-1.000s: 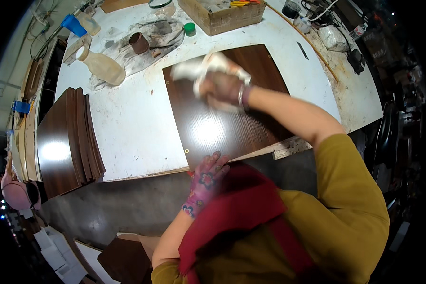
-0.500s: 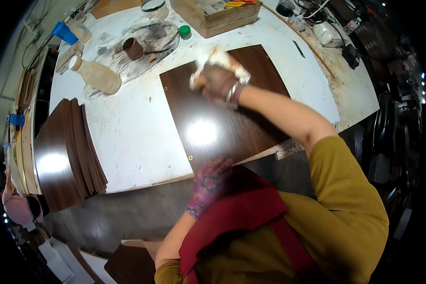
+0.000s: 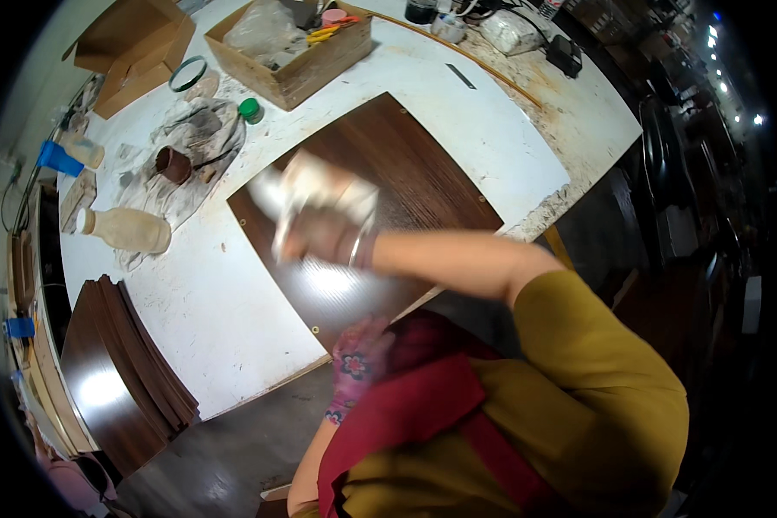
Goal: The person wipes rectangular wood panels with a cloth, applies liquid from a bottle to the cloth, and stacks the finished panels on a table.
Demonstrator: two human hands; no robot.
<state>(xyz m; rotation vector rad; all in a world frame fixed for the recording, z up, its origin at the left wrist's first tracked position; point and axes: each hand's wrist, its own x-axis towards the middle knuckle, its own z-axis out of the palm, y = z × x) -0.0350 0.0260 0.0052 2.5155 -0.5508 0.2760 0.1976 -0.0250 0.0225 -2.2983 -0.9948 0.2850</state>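
A dark brown wood-grain panel (image 3: 423, 177) with small brass-coloured rings near its corners lies on the white worktable. My right hand (image 3: 324, 237), in a dark glove, is closed on a white cloth (image 3: 332, 190) over the panel's left half; both are smeared by motion. Part of the cloth trails past the fingers. At the panel's near corner rests my left hand (image 3: 356, 358), in a pink floral glove. Its blurred fingers look stretched out along the edge, holding nothing I can see.
A stack of similar brown panels (image 3: 116, 367) sits at the table's left. Behind are a pale bottle (image 3: 125, 230), a brown cup (image 3: 173, 164) on a crumpled rag (image 3: 203, 138), a green cap (image 3: 250, 110), a wooden box (image 3: 298, 78) and an opened cardboard box (image 3: 138, 65).
My right hand has swept the cloth toward the panel's left side and nearer to me. The whole view has turned and shifted; my left hand stays at the near corner.
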